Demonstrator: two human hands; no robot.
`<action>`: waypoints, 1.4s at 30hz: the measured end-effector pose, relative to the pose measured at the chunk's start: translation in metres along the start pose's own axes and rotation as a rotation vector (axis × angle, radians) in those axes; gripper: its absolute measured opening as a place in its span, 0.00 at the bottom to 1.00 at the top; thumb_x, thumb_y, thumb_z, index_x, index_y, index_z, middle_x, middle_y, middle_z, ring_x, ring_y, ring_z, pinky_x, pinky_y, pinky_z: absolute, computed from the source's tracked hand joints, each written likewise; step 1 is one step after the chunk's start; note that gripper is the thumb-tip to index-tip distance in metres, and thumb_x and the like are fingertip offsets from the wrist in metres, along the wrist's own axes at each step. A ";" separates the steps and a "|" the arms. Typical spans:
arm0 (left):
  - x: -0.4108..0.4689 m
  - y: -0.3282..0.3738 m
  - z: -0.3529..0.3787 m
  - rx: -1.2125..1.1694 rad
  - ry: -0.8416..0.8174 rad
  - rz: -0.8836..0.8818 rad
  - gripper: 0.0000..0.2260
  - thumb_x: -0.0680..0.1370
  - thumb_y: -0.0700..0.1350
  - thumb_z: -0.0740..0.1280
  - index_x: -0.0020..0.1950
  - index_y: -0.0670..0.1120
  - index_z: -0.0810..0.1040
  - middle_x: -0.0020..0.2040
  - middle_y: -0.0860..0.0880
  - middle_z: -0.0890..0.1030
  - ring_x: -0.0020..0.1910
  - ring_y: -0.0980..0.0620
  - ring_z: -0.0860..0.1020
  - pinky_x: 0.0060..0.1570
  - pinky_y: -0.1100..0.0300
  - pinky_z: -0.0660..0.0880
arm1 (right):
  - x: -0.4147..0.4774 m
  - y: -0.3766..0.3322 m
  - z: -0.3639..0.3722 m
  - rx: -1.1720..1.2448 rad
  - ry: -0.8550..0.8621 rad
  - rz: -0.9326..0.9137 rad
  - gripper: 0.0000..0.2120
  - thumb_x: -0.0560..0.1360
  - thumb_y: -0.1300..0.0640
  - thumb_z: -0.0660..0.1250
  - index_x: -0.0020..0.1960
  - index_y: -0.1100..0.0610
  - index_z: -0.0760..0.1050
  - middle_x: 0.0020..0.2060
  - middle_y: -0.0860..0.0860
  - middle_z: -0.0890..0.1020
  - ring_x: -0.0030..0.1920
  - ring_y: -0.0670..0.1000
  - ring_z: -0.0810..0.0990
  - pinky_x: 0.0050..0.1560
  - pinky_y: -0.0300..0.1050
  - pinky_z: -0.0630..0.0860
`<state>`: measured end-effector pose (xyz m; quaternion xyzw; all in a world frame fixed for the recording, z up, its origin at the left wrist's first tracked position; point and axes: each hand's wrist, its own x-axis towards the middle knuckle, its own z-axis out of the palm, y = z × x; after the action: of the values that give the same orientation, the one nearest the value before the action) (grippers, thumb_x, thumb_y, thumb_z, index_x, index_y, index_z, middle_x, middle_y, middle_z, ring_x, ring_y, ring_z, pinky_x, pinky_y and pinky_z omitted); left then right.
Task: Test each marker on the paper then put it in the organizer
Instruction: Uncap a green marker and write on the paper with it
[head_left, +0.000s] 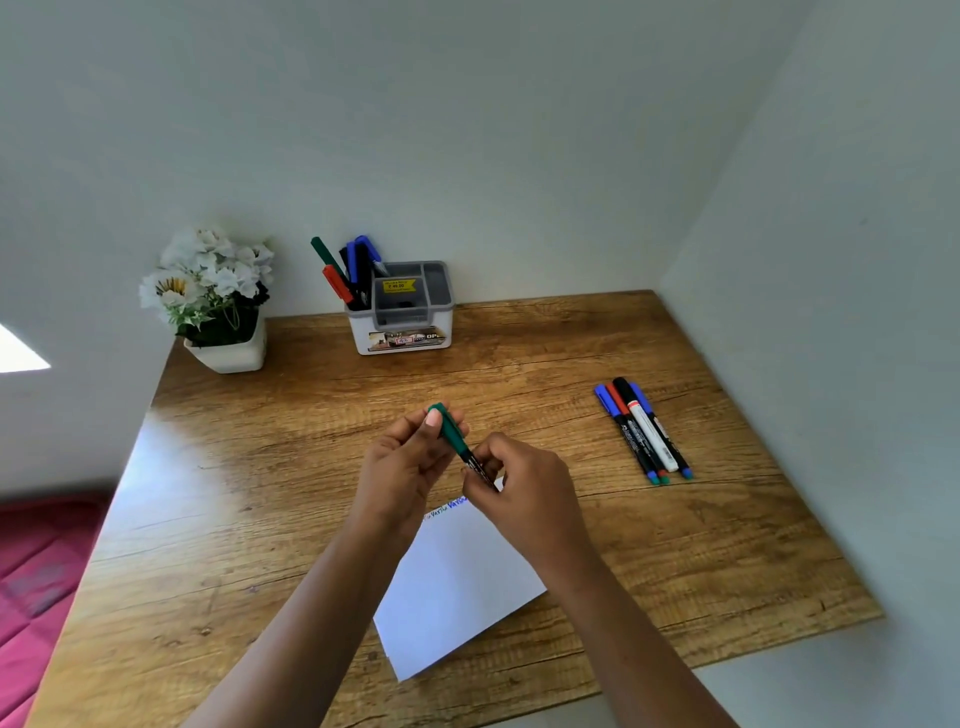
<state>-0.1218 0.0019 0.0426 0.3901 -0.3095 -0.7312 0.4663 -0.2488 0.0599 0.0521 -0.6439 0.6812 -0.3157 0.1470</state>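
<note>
I hold a green-capped marker (453, 435) above the middle of the wooden table. My left hand (410, 467) pinches its green cap end, and my right hand (524, 488) grips the black barrel lower down. Under my hands lies a white sheet of paper (457, 587) with small green and blue writing along its top edge. The white and grey organizer (402, 312) stands at the back of the table; several markers stick up from its left compartment. A bunch of several loose markers (641, 431) lies on the table to the right.
A white pot of white flowers (218, 301) stands at the table's back left corner. Walls close the back and the right side. A red mat (36, 577) covers the floor on the left. The table's front edge runs near my forearms.
</note>
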 end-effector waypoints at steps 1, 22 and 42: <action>0.000 0.000 0.000 -0.010 -0.002 0.003 0.08 0.73 0.44 0.66 0.50 0.43 0.78 0.46 0.46 0.84 0.47 0.51 0.82 0.52 0.58 0.77 | 0.000 -0.001 0.000 -0.020 0.005 -0.019 0.06 0.73 0.52 0.67 0.43 0.55 0.75 0.34 0.48 0.81 0.31 0.47 0.75 0.29 0.43 0.71; 0.021 0.040 -0.043 -0.076 0.160 -0.050 0.07 0.80 0.39 0.59 0.52 0.40 0.77 0.40 0.46 0.83 0.38 0.53 0.81 0.36 0.63 0.80 | -0.016 0.005 -0.014 1.047 -0.318 0.520 0.14 0.77 0.63 0.64 0.59 0.49 0.72 0.30 0.52 0.78 0.29 0.46 0.73 0.30 0.38 0.67; -0.029 -0.066 -0.062 1.754 -0.272 0.866 0.16 0.76 0.48 0.58 0.54 0.45 0.83 0.54 0.50 0.83 0.54 0.51 0.81 0.45 0.60 0.78 | -0.006 0.050 0.022 0.701 -0.085 0.409 0.05 0.73 0.67 0.68 0.46 0.58 0.80 0.41 0.52 0.84 0.42 0.49 0.84 0.38 0.42 0.82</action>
<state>-0.0897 0.0481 -0.0340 0.3631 -0.9089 -0.0477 0.1997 -0.2735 0.0590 0.0032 -0.4185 0.6396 -0.4663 0.4454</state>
